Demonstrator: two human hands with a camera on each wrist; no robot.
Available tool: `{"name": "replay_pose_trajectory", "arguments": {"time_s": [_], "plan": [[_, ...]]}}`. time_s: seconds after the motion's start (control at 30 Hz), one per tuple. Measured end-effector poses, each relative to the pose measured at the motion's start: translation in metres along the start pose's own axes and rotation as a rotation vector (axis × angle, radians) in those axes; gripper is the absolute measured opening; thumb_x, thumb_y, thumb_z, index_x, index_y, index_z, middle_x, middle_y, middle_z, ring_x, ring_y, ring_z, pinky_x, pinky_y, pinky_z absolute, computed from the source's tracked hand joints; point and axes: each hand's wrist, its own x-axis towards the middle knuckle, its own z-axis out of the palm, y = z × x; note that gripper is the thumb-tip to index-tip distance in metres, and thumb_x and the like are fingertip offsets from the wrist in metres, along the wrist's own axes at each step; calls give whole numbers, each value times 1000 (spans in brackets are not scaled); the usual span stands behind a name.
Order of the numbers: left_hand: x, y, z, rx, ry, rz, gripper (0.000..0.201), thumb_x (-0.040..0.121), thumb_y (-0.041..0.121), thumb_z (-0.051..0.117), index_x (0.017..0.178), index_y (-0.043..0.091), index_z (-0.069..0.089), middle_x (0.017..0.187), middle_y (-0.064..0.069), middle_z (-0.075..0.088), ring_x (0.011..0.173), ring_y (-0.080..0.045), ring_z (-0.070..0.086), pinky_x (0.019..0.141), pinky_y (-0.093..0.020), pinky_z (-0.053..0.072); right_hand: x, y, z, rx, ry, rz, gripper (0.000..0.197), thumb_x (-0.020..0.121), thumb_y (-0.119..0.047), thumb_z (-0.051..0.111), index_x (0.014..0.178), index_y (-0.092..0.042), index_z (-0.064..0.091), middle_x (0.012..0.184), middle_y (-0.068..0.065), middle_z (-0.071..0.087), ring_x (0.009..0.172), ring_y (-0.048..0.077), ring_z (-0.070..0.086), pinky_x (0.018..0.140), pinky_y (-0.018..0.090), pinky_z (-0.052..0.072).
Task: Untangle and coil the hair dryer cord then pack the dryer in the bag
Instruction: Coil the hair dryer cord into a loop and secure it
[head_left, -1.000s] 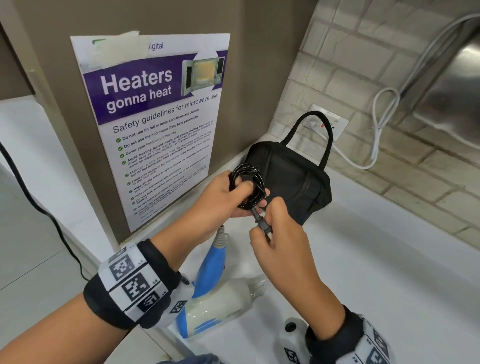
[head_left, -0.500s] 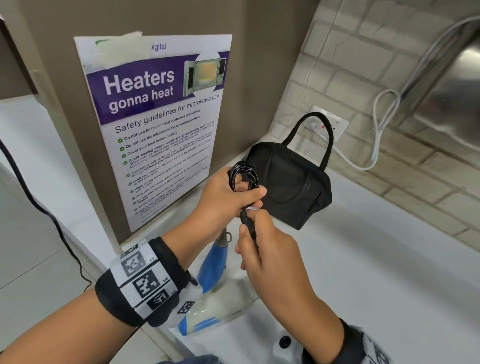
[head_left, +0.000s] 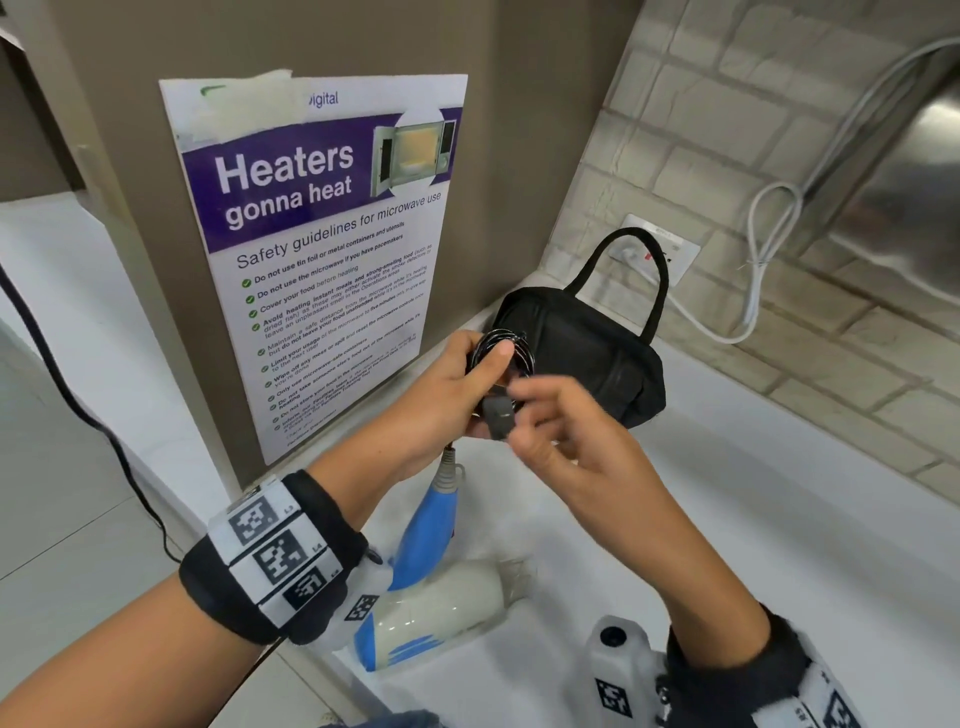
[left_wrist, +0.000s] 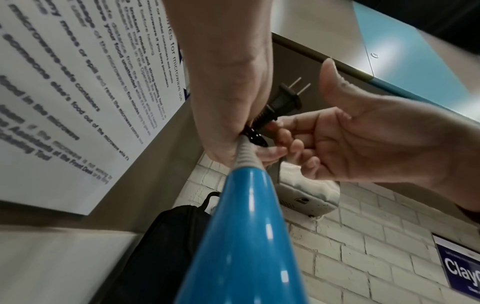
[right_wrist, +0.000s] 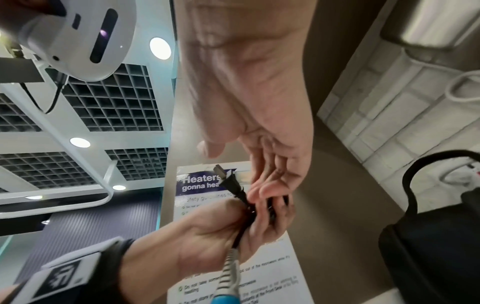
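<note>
The coiling step looks nearly finished. The person's left hand (head_left: 457, 384) is curled round a small bundle of glossy black cord (head_left: 501, 349), thumb pressed across the loops and the other fingers wrapped behind them. The black two-pin plug (left_wrist: 281, 102) sticks out just past the left fingers, pins pointing away from the palm. The right hand (head_left: 566, 431) sits just beside it with fingers loosely bent, their tips touching the cord end below the plug; whether they truly pinch it cannot be told, and the right thumb stands clear of it. The white and blue plastic hair dryer (head_left: 436, 603) hangs below the left fingers from its grey ribbed strain relief, its body low over the white counter (head_left: 779, 545). The black fabric handbag (head_left: 592, 358) stands just beyond the fingertips of both hands. Next, the plug end probably needs tucking into the coil so the loops hold, after which the bag must be opened. Loosening the left grip too early could let the coil spring apart.
</note>
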Motion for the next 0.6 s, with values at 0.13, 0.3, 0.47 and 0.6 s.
{"name": "replay_pose_trajectory", "arguments": {"time_s": [0.13,0.3,0.47,0.6], "plan": [[-2,0,2,31,-93,10,28,98,32,44,117,13,48,92,-6,66,71,-12,67,58,-26,54,9,3,1,-284,21,-185,61,74,-31,77,126,-41,47,110,-9,43,94,4,50,78,9,41],[-4,-1,6,28,-164,-10,18,100,29,40,110,17,49,76,-4,64,58,-12,60,51,-26,48,27,9,-5,-228,158,-268,22,74,-15,77,93,-17,68,89,-11,59,87,5,57,71,16,49],[-6,-4,8,135,-136,49,16,101,25,37,108,17,49,82,-6,65,64,-18,60,44,-23,41,40,8,-17,169,230,-18,13,79,-16,72,88,-12,63,69,0,67,63,14,65,61,42,56],[-5,-10,12,252,-71,69,15,100,15,33,106,14,47,81,-11,67,57,-20,57,44,-27,39,36,6,-10,191,238,-46,15,79,-14,73,86,-10,61,71,13,65,61,17,66,57,44,57]]}}
